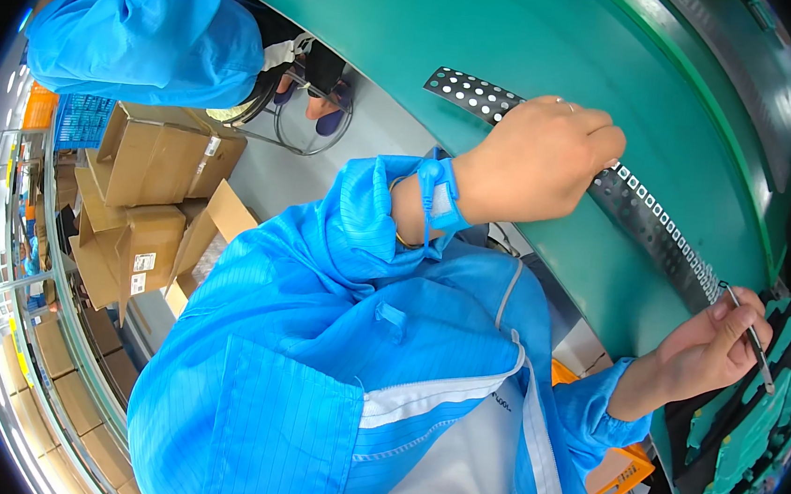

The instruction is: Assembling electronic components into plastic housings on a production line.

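A long black strip with rows of round holes (475, 95) lies across the green work surface, and small white squares (661, 219) run along one edge of it. My left hand (544, 157), with a blue wrist strap (441, 195), has its fingers curled down on the strip's middle. What its fingertips pinch is hidden under the hand. In my right hand (711, 345) a pair of dark tweezers (755, 347) is held between thumb and fingers. The tweezer tips touch or nearly touch the strip's right end; I cannot tell which.
Several green circuit boards (757, 420) lie on black material beside my right hand. An orange crate (620, 478) stands below the table edge. A metal rail (711, 77) runs along the far side. Cardboard boxes (158, 170) and a seated co-worker's blue sleeve (150, 37) are at left.
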Demonstrator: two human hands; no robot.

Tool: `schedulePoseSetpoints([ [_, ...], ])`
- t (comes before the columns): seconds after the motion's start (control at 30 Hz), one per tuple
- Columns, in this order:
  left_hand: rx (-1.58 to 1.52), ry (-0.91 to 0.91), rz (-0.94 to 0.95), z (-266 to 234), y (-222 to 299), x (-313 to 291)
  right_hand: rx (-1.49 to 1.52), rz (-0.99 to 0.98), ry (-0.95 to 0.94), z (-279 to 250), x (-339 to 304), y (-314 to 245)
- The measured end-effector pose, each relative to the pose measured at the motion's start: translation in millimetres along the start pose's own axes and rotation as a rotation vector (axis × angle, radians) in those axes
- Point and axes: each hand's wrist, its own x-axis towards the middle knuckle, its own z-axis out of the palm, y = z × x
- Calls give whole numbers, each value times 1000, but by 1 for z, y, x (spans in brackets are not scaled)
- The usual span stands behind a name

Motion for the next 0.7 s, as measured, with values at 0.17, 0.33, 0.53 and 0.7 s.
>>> schedulePoseSetpoints([
  [0.17,-23,82,1,-5,0,5,-7,-25,-6,-9,-3,3],
  [0.33,-85,95,39,0,-6,11,-117,-94,62,-2,-3,2],
  [0.53,-110,-69,-93,19,0,8,-137,-179,48,-27,-22,-34],
  [0.7,-188,-135,-185,22,-2,-1,-365,-229,50,-88,-85,-84],
])
